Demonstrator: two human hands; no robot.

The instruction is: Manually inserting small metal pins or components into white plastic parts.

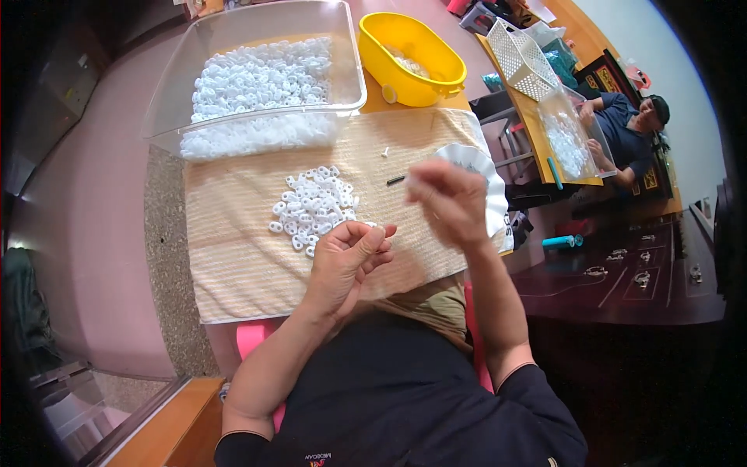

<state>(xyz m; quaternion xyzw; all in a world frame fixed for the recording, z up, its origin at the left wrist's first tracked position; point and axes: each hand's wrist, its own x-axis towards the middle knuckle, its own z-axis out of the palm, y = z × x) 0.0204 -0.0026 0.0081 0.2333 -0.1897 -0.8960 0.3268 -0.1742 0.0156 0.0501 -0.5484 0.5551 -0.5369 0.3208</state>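
Note:
A pile of small white plastic pieces with two holes each (315,204) lies on the striped cloth (241,272) in front of me. At its near right edge, my left hand (350,257) is closed in a pinch with curled fingers. A bit of white shows at its fingertips, too small to name. My right hand (451,201) is raised to the right of it, smeared by motion, so its fingers and anything in them cannot be made out. Just beyond it, a short dark rod (395,180) and a small white peg-like piece (385,152) lie on the cloth.
A large clear bin (354,105) of white pieces stands at the far left of the table. Beside it is a yellow tub (412,92) with pale pieces inside. A white scalloped-edge item (495,183) lies right. Another person (622,132) sits at a table farther right.

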